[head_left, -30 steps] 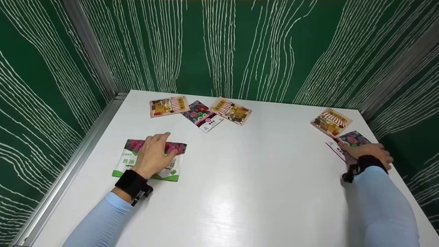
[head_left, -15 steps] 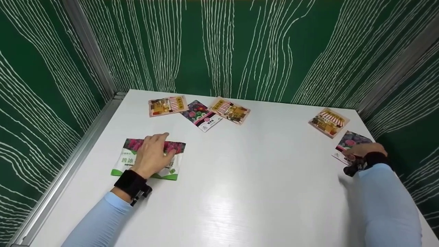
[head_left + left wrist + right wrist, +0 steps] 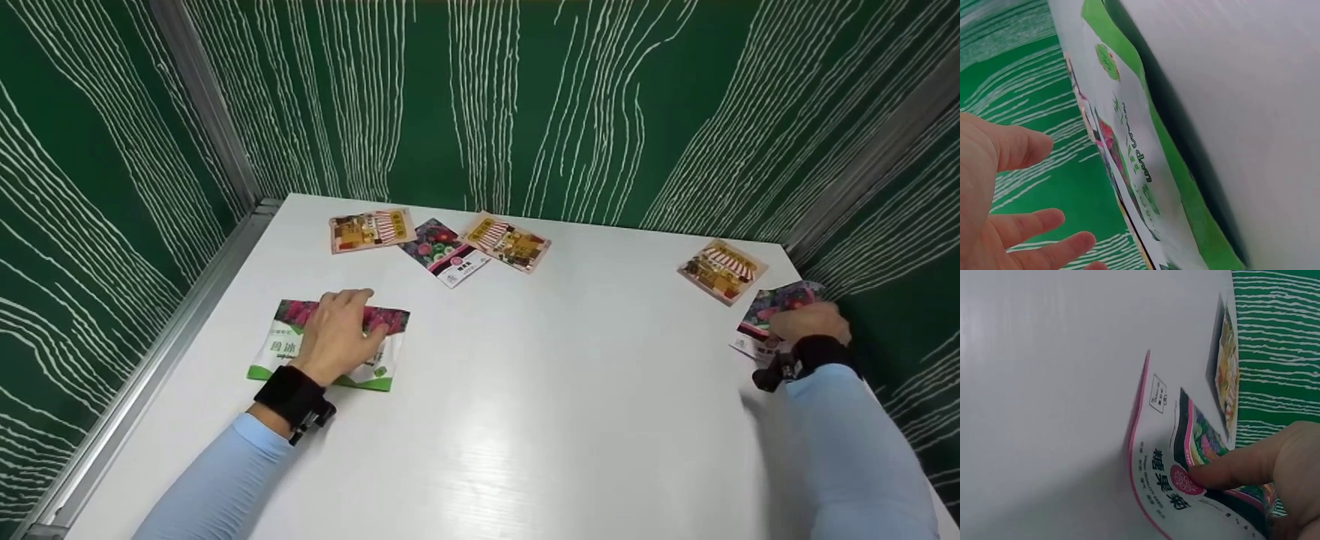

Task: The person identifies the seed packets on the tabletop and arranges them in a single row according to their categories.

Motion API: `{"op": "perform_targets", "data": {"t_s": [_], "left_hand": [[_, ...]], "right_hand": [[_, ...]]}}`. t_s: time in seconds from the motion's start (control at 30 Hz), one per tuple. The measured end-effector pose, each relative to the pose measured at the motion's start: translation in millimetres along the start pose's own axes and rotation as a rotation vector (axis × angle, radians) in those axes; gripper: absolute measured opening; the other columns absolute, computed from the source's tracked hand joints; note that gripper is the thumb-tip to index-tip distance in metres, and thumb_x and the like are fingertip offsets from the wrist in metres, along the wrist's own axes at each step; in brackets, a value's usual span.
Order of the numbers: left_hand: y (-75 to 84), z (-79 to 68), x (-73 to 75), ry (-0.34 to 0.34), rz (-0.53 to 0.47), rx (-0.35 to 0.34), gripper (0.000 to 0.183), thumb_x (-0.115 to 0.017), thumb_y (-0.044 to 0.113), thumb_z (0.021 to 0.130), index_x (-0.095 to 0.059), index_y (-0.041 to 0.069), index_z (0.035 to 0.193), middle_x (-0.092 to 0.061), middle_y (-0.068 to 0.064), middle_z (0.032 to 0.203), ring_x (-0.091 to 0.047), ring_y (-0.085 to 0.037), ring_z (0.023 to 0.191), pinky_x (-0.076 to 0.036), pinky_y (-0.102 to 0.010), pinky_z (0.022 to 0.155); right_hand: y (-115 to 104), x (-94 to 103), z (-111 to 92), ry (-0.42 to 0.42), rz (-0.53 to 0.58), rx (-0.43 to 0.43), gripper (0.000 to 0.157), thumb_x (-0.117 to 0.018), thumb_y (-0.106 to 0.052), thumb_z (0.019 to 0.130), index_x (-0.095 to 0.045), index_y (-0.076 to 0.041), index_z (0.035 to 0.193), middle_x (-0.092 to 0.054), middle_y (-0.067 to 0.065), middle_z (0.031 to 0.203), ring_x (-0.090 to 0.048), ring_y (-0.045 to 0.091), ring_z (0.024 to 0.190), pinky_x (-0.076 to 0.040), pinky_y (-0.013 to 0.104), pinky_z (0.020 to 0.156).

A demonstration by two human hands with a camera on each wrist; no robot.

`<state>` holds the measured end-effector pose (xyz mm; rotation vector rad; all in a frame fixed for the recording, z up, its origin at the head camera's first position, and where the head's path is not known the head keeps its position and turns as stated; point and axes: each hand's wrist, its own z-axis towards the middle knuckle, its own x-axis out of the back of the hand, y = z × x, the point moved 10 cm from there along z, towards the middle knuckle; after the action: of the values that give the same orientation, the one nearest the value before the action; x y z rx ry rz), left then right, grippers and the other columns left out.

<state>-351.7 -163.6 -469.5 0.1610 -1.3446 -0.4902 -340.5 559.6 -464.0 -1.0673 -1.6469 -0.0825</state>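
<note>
My left hand (image 3: pixel 337 337), fingers spread and relaxed, hovers over a large green-and-white packet (image 3: pixel 382 360) with pink flowers along its top. Seen from the left wrist, the fingers are apart from that packet (image 3: pixel 1134 146), which lies on the table. On the far right, my right hand (image 3: pixel 810 326) pinches a dark floral seed packet (image 3: pixel 765 307) with a white lower panel. The right wrist view has the thumb pressed across the printed face of this packet (image 3: pixel 1157 478), its near edge raised from the table. The other fingers are mostly hidden.
A tan packet with a striped awning (image 3: pixel 724 270) lies just beyond my right hand. Along the back edge rest a tan packet (image 3: pixel 371 230), a floral packet (image 3: pixel 446 251) and another tan packet (image 3: pixel 508 241), close together. A green, white-lined wall (image 3: pixel 427 105) encloses the white table (image 3: pixel 570 390).
My right hand has shifted slightly right, and the floral seed packet has come away from the tan packet's corner and tilted up. The left hand stays over the green-and-white packet.
</note>
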Motion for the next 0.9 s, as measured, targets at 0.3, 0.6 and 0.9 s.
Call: {"op": "perform_targets", "data": {"t_s": [0.3,0.6,0.9], "left_hand": [[0.7,2.5,0.1,-0.007,-0.015,0.020,0.065,-0.075,0.034,0.104,-0.061,-0.001,0.156,-0.065,-0.029,0.157,-0.058,-0.052,0.143,-0.052,-0.069,0.118],[6.0,6.5,-1.2,-0.025,-0.005,0.026,0.067,-0.074,0.038,0.103,-0.061,0.000,0.157,-0.065,-0.027,0.158,-0.058,-0.050,0.145,-0.051,-0.069,0.119],[20.0,14.3,0.2,0.002,0.010,-0.003,0.062,-0.076,0.035,0.102,-0.064,0.001,0.154,-0.066,-0.026,0.156,-0.055,-0.049,0.147,-0.052,-0.069,0.118]], "right_hand": [[-25,11.3,14,0.088,0.066,0.128,0.087,-0.069,-0.032,0.105,-0.031,0.017,0.165,-0.045,0.045,0.157,-0.052,0.053,0.126,-0.059,0.064,0.109],[-66,5.0,2,0.084,0.074,0.274,0.083,-0.067,-0.021,0.102,-0.029,0.015,0.166,-0.043,0.046,0.162,-0.052,0.057,0.136,-0.067,0.052,0.096],[-120,-3.9,-38,0.038,0.130,0.508,0.060,-0.065,-0.018,0.102,-0.047,0.012,0.150,-0.059,0.036,0.138,-0.069,0.023,0.093,-0.064,0.028,0.064]]}}
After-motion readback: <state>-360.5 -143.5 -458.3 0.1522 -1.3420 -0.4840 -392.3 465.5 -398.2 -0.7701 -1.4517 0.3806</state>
